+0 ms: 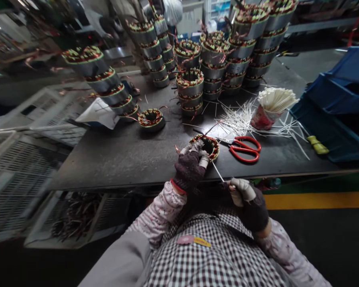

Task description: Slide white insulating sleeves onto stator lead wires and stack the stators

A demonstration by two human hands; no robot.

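A gloved left hand (191, 161) rests on a wound motor coil (208, 146) lying flat near the front edge of a dark worktop (122, 155), its grip closed on the coil's near rim. The gloved right hand (247, 199), held just off the worktop's edge, has its grip pinched together on a thin white strip (217, 172) that runs up to the coil. Red-handled scissors (244, 148) lie just beside the coil on its right. Behind them a red cup (261, 118) holds a bundle of white strips, with loose strips (236, 119) scattered around it. Stacks of coils (215, 63) stand along the back, and a single coil (151, 118) lies alone to the left. Blue bins (341, 99) sit at the right end
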